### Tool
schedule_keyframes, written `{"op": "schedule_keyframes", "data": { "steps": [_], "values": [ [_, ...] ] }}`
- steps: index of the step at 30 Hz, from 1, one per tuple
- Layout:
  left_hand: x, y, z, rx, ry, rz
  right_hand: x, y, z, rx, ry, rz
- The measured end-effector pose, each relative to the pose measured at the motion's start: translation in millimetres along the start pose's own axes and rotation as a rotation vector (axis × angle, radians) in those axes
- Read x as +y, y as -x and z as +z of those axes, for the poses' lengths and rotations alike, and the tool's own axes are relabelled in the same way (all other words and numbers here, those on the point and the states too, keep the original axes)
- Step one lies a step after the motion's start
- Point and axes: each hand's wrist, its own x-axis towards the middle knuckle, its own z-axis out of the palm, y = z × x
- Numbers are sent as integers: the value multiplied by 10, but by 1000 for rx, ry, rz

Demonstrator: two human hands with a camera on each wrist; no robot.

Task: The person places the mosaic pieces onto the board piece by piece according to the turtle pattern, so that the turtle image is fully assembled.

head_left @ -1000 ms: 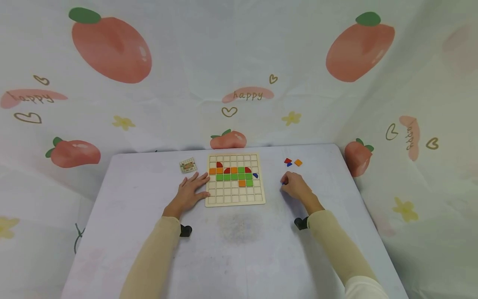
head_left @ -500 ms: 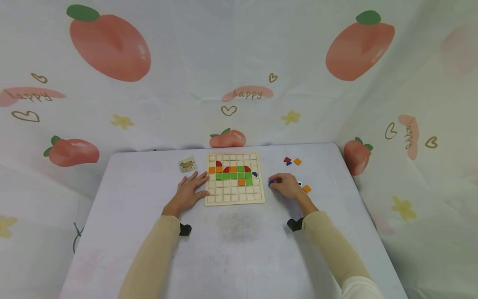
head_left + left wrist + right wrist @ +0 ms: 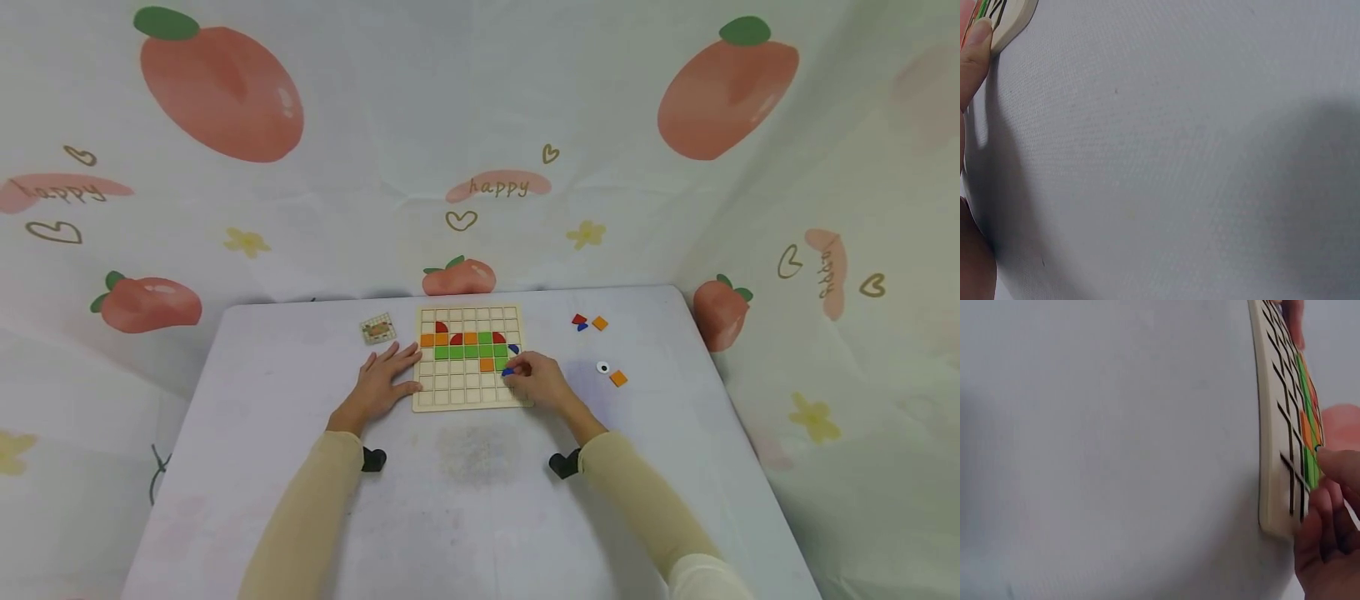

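Observation:
A wooden grid board (image 3: 442, 400) lies on the table, with green, orange and red tiles set in several of its cells. My left hand (image 3: 377, 385) rests at the board's left side, fingers spread, the tips touching its edge. In the left wrist view, the thumb (image 3: 979, 47) lies against the board's corner. Over the right part of the board, my right hand (image 3: 542, 380) pinches a small blue tile (image 3: 507, 372) between thumb and fingers. Another blue tile (image 3: 513, 349) sits just above that hand, in a cell near the right edge.
A small pattern card (image 3: 377, 329) lies beyond my left hand. Right of the board are a red tile (image 3: 579, 318), a blue tile (image 3: 582, 327), an orange tile (image 3: 600, 323), a white eye-like disc (image 3: 603, 367) and another orange tile (image 3: 618, 378).
My right hand has moved left with the blue tile, from the table at the right to over the board. The disc and an orange tile came into sight. My left hand stays put.

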Motion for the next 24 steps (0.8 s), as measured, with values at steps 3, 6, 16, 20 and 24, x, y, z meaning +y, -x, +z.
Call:
{"op": "schedule_keyframes", "data": {
  "steps": [3, 6, 16, 20, 24],
  "values": [
    [6, -4, 3, 5, 2, 1, -44, 12, 106, 30, 3, -45],
    [9, -4, 5, 8, 1, 1, -85, 23, 191, 51, 25, -80],
    [-5, -17, 13, 6, -2, -2, -141, 32, 328, 69, 92, -98],
    [-12, -16, 18, 7, 2, -2, -150, 41, 312, 58, 76, -68],
    [-17, -13, 18, 6, 2, -7, -146, 45, 297, 44, 74, -41]
  ]
}}
